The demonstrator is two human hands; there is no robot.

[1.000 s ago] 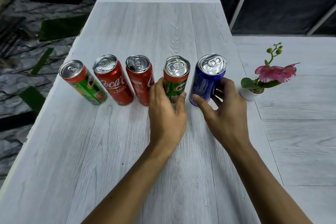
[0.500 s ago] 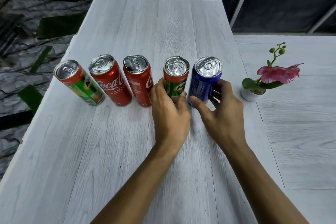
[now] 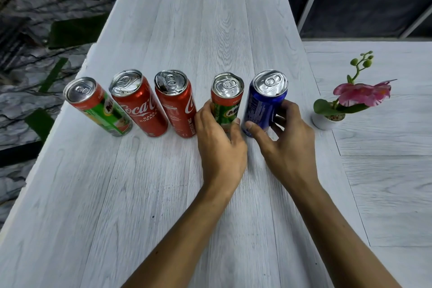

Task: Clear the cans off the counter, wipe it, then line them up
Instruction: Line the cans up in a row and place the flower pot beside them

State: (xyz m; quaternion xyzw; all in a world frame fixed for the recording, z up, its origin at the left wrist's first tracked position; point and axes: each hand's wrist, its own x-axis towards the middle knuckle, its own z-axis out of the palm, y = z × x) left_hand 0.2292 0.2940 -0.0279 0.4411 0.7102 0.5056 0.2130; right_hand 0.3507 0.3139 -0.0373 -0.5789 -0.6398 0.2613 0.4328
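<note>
1. Cans stand in one row across my worktop (image 3: 140,194): leftmost green can (image 3: 102,110), left red can (image 3: 140,105), right red can (image 3: 177,105), then two more.
2. My left hand (image 3: 221,147) curls round the second green can (image 3: 225,105), fourth along, low on its side.
3. My right hand (image 3: 287,145) grips the blue can (image 3: 264,103) just beside it, at the right end.
4. A potted flower (image 3: 327,120) sits near, further right.

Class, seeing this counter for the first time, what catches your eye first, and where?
Five cans stand in a row across the white counter: a green Milo can, two red Coca-Cola cans, then a second Milo can gripped by the left hand and a blue can gripped by the right hand. A potted pink flower sits to their right.
</note>
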